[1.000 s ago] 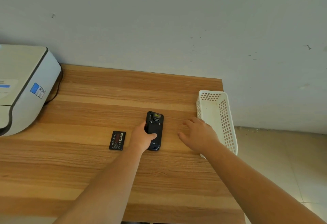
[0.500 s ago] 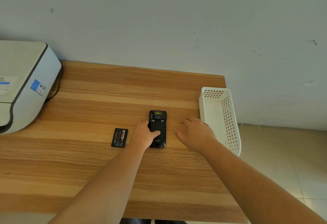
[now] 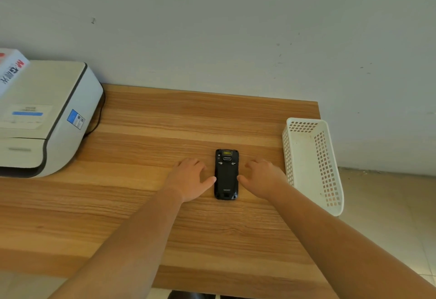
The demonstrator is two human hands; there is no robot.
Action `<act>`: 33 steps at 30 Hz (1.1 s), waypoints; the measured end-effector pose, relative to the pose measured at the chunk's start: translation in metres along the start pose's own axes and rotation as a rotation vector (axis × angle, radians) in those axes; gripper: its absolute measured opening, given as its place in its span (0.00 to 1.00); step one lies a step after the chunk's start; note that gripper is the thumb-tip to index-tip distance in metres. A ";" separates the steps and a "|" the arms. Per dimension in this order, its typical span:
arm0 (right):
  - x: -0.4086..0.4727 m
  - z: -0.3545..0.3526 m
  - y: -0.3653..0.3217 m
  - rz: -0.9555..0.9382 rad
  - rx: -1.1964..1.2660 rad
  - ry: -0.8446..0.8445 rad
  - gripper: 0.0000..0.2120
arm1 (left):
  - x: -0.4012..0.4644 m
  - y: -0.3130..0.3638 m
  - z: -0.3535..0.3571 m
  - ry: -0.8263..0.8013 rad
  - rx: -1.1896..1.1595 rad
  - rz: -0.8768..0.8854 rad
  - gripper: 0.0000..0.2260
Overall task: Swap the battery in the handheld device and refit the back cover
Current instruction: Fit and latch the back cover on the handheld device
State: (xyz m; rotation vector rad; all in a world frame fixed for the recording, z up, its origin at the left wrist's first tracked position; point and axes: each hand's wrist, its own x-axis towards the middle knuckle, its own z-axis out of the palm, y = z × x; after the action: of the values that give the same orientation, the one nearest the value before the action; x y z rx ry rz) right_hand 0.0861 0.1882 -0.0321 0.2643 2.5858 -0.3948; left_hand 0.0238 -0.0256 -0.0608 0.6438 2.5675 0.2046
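The black handheld device (image 3: 226, 176) lies face down on the wooden table (image 3: 165, 121), with its back cover on and its length pointing away from me. My left hand (image 3: 188, 180) rests flat on the table just left of it, the thumb tip touching the device's left edge. On the other side, my right hand (image 3: 262, 178) lies flat, its thumb at the right edge. Neither hand holds anything. The loose black battery is out of sight; my left hand covers the spot where it lay.
A white perforated basket (image 3: 328, 169) sits at the table's right edge, partly overhanging it. A white printer (image 3: 42, 114) with a black cable (image 3: 95, 126) fills the far left, with a box (image 3: 10, 67) on top. The wall runs along the back.
My left hand let go of the device and settled flat on the table to its left, over where the battery lay. My right hand moved in to the device's right edge.
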 end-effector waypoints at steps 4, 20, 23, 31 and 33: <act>0.009 0.016 -0.005 0.023 0.027 -0.044 0.25 | 0.001 -0.005 0.002 -0.034 0.056 0.014 0.29; 0.036 0.020 0.002 0.057 0.108 0.030 0.24 | 0.037 -0.008 -0.007 -0.008 0.051 0.127 0.23; 0.043 0.018 0.002 0.023 0.127 0.064 0.23 | 0.048 -0.007 -0.007 0.037 0.030 0.167 0.19; 0.061 0.023 0.002 -0.109 0.152 0.201 0.15 | 0.066 0.002 -0.005 0.149 0.044 0.254 0.12; 0.063 0.025 0.003 -0.128 0.157 0.206 0.13 | 0.068 0.002 -0.005 0.151 0.023 0.286 0.09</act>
State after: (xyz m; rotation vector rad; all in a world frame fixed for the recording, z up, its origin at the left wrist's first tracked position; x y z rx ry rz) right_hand 0.0444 0.1902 -0.0856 0.2034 2.7862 -0.6494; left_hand -0.0305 0.0089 -0.0846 1.0410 2.6134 0.3294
